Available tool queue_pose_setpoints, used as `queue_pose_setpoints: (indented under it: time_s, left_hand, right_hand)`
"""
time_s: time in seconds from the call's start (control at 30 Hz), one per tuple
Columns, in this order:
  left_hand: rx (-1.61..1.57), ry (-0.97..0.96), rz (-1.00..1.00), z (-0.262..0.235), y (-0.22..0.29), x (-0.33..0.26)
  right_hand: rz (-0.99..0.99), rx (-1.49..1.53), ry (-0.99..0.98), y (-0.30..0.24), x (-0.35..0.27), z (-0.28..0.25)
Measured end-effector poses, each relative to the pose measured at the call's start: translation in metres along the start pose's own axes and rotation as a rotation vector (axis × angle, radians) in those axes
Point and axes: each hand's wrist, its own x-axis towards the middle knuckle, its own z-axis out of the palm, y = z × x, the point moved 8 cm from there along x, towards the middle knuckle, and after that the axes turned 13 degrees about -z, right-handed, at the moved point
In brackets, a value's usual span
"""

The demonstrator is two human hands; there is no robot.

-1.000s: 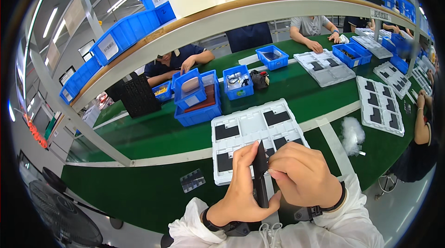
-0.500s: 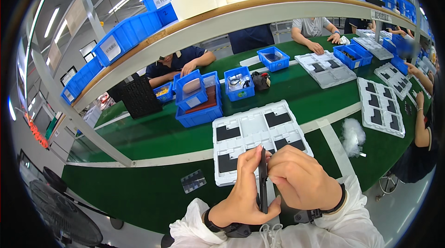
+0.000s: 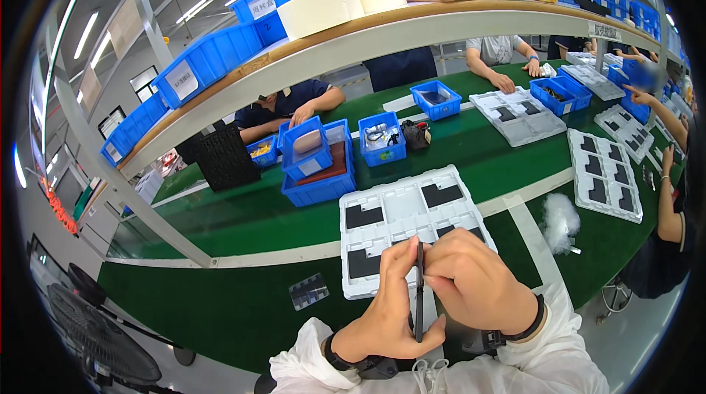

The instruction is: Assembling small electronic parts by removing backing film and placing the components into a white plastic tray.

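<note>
A thin, flat black part stands edge-on in front of my chest. My left hand is closed round it, with fingers at its upper end and the thumb near its lower end. The fingers of my right hand are curled into a pinch against the part's upper right side; what lies between the fingertips is hidden. Just beyond both hands lies a white moulded tray with several black L-shaped pieces in its pockets. My hands cover the tray's near right portion.
On the green table a small dark film sheet lies to the left, a wad of white fluff to the right. Blue bins stand farther back beneath a shelf. Other trays lie at right, near co-workers' hands.
The view has shifted slightly. The black part has turned a little, showing a thinner edge, and both hands keep almost the same pose.
</note>
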Motion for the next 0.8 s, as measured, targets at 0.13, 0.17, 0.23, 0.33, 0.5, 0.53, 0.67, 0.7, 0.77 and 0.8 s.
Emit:
queue_pose_setpoints:
  time_s: [0.13, 0.17, 0.23, 0.33, 0.5, 0.53, 0.67, 0.7, 0.77, 0.8]
  left_hand:
    - [-0.156, -0.006, -0.063, 0.003, -0.01, -0.004]
    - [-0.332, -0.01, -0.139, 0.003, -0.018, -0.004]
    - [-0.592, -0.033, -0.161, 0.001, -0.021, 0.0]
    - [-0.696, -0.005, -0.116, -0.006, -0.028, 0.0]
    - [-0.734, 0.176, -0.219, -0.009, -0.032, -0.002]
    - [-0.709, 0.177, -0.264, -0.009, -0.034, -0.002]
    - [-0.576, -0.033, -0.058, -0.016, -0.017, 0.004]
    - [-0.63, -0.06, -0.096, -0.016, -0.02, 0.004]
    - [-0.701, -0.064, -0.146, -0.017, -0.021, 0.005]
    - [-0.773, -0.075, -0.193, -0.016, -0.024, 0.006]
  right_hand:
    - [-0.047, -0.155, 0.088, 0.003, 0.001, 0.0]
    - [-0.057, -0.22, 0.153, 0.003, 0.0, -0.005]
    - [-0.017, -0.285, 0.293, 0.009, -0.007, -0.015]
    - [0.189, -0.24, 0.244, 0.034, -0.015, -0.013]
    - [0.811, 0.993, 0.218, 0.054, -0.043, 0.055]
    - [0.811, 0.99, 0.218, 0.052, -0.041, 0.054]
    - [0.766, 1.087, 0.317, 0.049, -0.036, 0.049]
    - [0.755, 1.054, 0.324, 0.049, -0.035, 0.047]
    - [0.745, 1.022, 0.329, 0.05, -0.036, 0.045]
    - [0.752, 1.012, 0.323, 0.052, -0.039, 0.045]
